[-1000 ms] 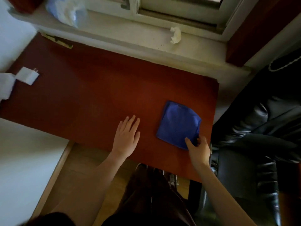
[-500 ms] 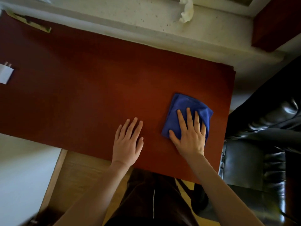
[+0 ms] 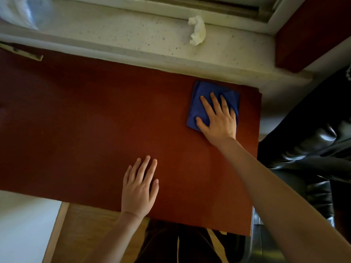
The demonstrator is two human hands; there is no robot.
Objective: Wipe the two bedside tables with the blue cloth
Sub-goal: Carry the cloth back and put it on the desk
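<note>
The reddish-brown bedside table [image 3: 85, 130] fills the middle of the view. A folded blue cloth [image 3: 201, 97] lies at its far right corner, close to the back edge. My right hand [image 3: 218, 118] presses flat on the cloth with fingers spread, covering its near right part. My left hand [image 3: 139, 186] rests flat on the bare tabletop near the front edge, fingers apart, holding nothing.
A pale speckled window sill [image 3: 133, 33] runs behind the table with a crumpled white tissue [image 3: 197, 30] on it. A black leather chair [image 3: 313, 158] stands right of the table. A plastic bag [image 3: 17, 12] sits far left on the sill. White bedding [image 3: 22, 224] lies at lower left.
My right hand laid flat on the cloth and pushed it away from the front edge to the table's far right corner. My left hand stayed flat near the front edge.
</note>
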